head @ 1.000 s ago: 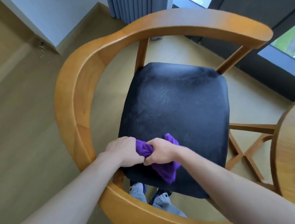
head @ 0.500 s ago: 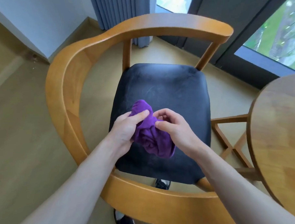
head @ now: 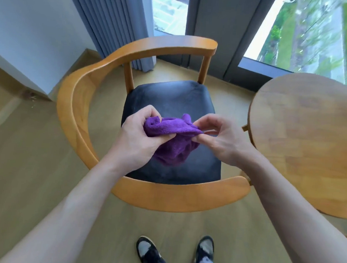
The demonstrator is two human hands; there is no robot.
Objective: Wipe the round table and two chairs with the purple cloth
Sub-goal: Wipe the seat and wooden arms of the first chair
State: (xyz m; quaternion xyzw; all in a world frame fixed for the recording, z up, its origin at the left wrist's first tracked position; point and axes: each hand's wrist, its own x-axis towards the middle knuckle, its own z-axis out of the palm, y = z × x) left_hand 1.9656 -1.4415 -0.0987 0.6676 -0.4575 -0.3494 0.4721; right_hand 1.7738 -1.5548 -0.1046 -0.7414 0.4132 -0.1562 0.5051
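Observation:
The purple cloth (head: 173,138) hangs bunched in the air above the black seat (head: 170,99) of a wooden armchair (head: 70,115). My left hand (head: 136,137) grips the cloth's left end, thumb on top. My right hand (head: 218,137) pinches its right edge between thumb and fingertips. The cloth is stretched between both hands and sags below them. The round wooden table (head: 307,141) stands at the right, close to the chair's arm. Only one chair is in view.
A grey curtain (head: 117,23) and dark-framed windows (head: 210,33) stand behind the chair. A white wall corner (head: 33,45) is at the left. My two shoes (head: 149,253) stand on the wooden floor just behind the chair's curved back rail.
Both hands have lifted the cloth off the seat's near edge and pulled it apart between them. The view has drawn back and risen, bringing more of the table and my shoes into sight.

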